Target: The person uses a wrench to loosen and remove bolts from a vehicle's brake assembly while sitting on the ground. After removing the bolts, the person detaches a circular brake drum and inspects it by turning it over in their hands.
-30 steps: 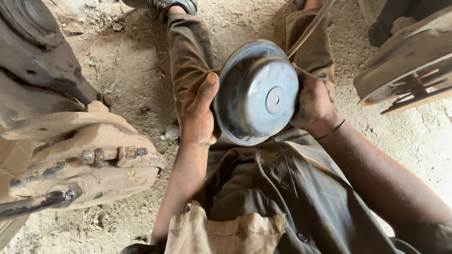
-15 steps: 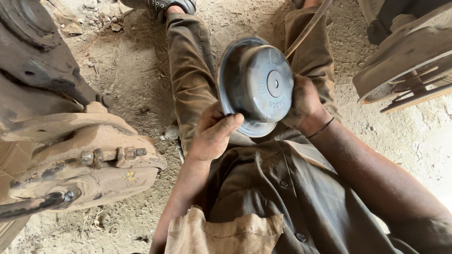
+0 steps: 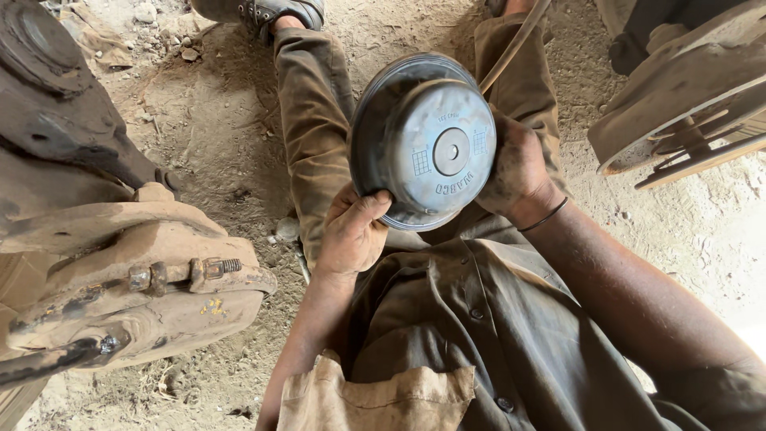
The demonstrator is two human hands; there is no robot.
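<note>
Two hands grip the round grey metal housing [image 3: 424,142], held up above the person's lap and tilted on edge: the left hand [image 3: 351,233] has its fingers [image 3: 373,206] curled around the lower rim, and the right hand [image 3: 515,169] is wrapped on the far side, its fingers hidden behind the part, so how they close I cannot tell. Both palms look greasy and dusty, so I'd judge a slip the main risk, dropping the housing onto the legs or the dirt floor [image 3: 215,136], with grit getting inside.
</note>
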